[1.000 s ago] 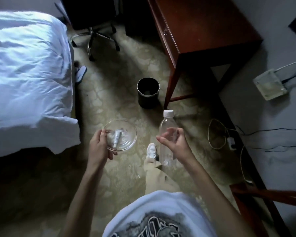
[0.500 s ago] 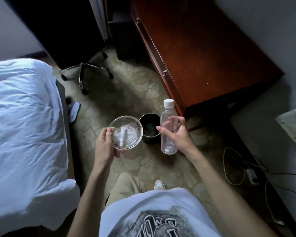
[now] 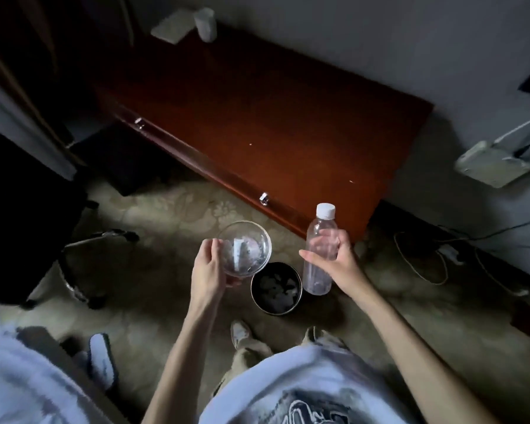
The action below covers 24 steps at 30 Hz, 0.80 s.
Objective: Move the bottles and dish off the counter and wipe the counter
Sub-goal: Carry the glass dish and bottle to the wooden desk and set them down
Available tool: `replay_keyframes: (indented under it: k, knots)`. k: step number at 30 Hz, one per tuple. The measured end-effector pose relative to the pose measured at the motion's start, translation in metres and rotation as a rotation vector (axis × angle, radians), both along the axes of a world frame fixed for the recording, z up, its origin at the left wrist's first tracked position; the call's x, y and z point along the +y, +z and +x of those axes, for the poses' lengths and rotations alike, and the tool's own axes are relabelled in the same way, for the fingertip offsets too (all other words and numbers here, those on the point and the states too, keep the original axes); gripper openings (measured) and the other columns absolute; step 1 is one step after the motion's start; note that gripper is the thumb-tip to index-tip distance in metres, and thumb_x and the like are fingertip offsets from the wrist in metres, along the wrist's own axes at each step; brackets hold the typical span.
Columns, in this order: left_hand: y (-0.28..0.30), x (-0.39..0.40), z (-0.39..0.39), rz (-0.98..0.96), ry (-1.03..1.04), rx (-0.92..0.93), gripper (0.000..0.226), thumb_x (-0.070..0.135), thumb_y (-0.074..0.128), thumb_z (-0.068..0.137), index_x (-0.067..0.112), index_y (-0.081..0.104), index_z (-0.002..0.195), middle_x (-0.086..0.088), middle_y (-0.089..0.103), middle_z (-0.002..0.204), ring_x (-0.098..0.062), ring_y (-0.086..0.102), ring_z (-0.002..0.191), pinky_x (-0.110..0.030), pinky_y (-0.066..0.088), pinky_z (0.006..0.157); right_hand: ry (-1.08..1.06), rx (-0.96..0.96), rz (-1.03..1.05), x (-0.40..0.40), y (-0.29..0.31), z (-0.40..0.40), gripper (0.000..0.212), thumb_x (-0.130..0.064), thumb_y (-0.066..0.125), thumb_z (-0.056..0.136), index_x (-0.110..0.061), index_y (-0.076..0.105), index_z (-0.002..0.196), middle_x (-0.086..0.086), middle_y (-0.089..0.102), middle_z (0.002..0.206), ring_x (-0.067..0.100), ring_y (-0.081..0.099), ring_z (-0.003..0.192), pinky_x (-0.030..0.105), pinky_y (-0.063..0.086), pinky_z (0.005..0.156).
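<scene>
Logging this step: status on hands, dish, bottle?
Left hand holds glass dish. Right hand grips capped bottle. Black bin on floor below them.

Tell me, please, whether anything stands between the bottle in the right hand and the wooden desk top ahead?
Nothing visible does. The right hand grips the bottle just short of the desk top's near corner, and that end is bare.

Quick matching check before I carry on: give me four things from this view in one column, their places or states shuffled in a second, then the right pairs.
1. glass dish
2. plastic bottle
3. black bin
4. white cup

A. on the carpet below and between the hands
B. held by the right hand
C. standing at the desk's far corner
D. held by the left hand

Pairs: 1-D, 2-B, 3-A, 4-C
</scene>
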<state>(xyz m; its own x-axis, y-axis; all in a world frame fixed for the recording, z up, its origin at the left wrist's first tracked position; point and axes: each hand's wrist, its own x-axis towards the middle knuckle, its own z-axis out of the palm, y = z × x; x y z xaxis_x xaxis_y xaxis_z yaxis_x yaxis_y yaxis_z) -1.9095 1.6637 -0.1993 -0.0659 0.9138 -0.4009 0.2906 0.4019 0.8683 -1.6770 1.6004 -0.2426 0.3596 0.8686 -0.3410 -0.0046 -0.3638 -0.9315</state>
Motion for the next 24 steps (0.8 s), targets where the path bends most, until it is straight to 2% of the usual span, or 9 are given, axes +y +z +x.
replay_keyframes:
  k: [3,6,9,11,14,15,18,22,24]
  knots:
    - [0.01,0.06,0.009,0.017,-0.153,0.033,0.028,0.035,0.037,0.103,0.017,0.056,0.092,-0.007,0.065,0.088,-0.02,0.066,0.042,-0.025,0.05,0.038,-0.144,-0.016,0.018,0.014,0.009,-0.006,0.059,-0.011,0.084,0.071,-0.02,0.041,0.111,-0.005,0.062,0.102,0.017,0.061,0.106,0.04,0.042,0.107]
    - [0.009,0.105,0.033,0.024,-0.281,0.013,0.03,0.037,0.035,0.103,0.012,0.053,0.102,-0.004,0.065,0.087,-0.022,0.066,0.04,-0.023,0.046,0.035,-0.269,-0.006,0.01,0.021,0.012,-0.004,0.064,-0.007,0.083,0.071,-0.01,0.04,0.118,-0.004,0.06,0.104,0.013,0.059,0.104,0.038,0.043,0.107]
    - [0.0,0.133,0.065,0.014,-0.38,-0.001,0.031,0.039,0.034,0.103,0.013,0.052,0.104,-0.001,0.065,0.088,-0.023,0.067,0.043,-0.022,0.045,0.035,-0.345,0.013,0.002,0.027,0.009,0.005,0.066,-0.007,0.084,0.07,-0.014,0.039,0.117,-0.001,0.059,0.107,0.012,0.059,0.102,0.034,0.045,0.101]
    - [-0.011,0.146,0.085,-0.011,-0.411,-0.005,0.028,0.037,0.035,0.102,0.017,0.054,0.098,-0.003,0.066,0.09,-0.028,0.071,0.055,-0.023,0.048,0.039,-0.371,-0.013,0.004,0.035,0.009,0.014,0.066,-0.011,0.086,0.069,-0.017,0.039,0.115,0.006,0.06,0.113,0.018,0.06,0.107,0.033,0.046,0.098]
    - [-0.022,0.167,0.113,-0.08,-0.393,-0.036,0.023,0.034,0.04,0.099,0.021,0.056,0.089,-0.008,0.063,0.097,-0.036,0.07,0.084,-0.039,0.06,0.057,-0.402,-0.06,0.023,0.056,0.011,0.034,0.066,-0.012,0.086,0.068,-0.017,0.039,0.114,0.007,0.058,0.114,0.016,0.058,0.105,0.026,0.045,0.093]
    - [-0.025,0.175,0.121,-0.102,-0.385,-0.053,0.022,0.032,0.04,0.099,0.017,0.056,0.093,-0.007,0.062,0.095,-0.032,0.071,0.08,-0.041,0.059,0.059,-0.418,-0.072,0.04,0.065,0.013,0.041,0.066,-0.01,0.086,0.068,-0.017,0.039,0.114,0.004,0.055,0.113,0.014,0.056,0.104,0.026,0.044,0.094]
    - [-0.034,0.201,0.144,-0.141,-0.395,-0.055,0.026,0.029,0.038,0.101,0.009,0.052,0.11,-0.007,0.061,0.091,-0.015,0.068,0.048,-0.031,0.053,0.053,-0.42,-0.073,0.071,0.095,0.012,0.063,0.069,-0.004,0.084,0.068,-0.019,0.037,0.116,0.003,0.048,0.119,0.01,0.051,0.106,0.02,0.042,0.091]
    - [-0.048,0.241,0.173,-0.189,-0.399,-0.023,0.033,0.032,0.037,0.101,0.008,0.048,0.121,-0.016,0.06,0.109,-0.02,0.066,0.051,-0.02,0.047,0.036,-0.449,-0.101,0.03,0.133,0.015,0.088,0.073,-0.005,0.085,0.068,-0.019,0.035,0.12,-0.011,0.049,0.11,-0.002,0.05,0.1,0.017,0.04,0.089]
    - [-0.055,0.259,0.188,-0.211,-0.426,-0.002,0.032,0.032,0.036,0.102,0.01,0.047,0.123,-0.016,0.059,0.112,-0.018,0.065,0.049,-0.018,0.046,0.034,-0.477,-0.137,-0.003,0.148,0.014,0.099,0.072,-0.005,0.085,0.067,-0.015,0.037,0.121,-0.017,0.049,0.105,-0.005,0.051,0.094,0.006,0.039,0.082]
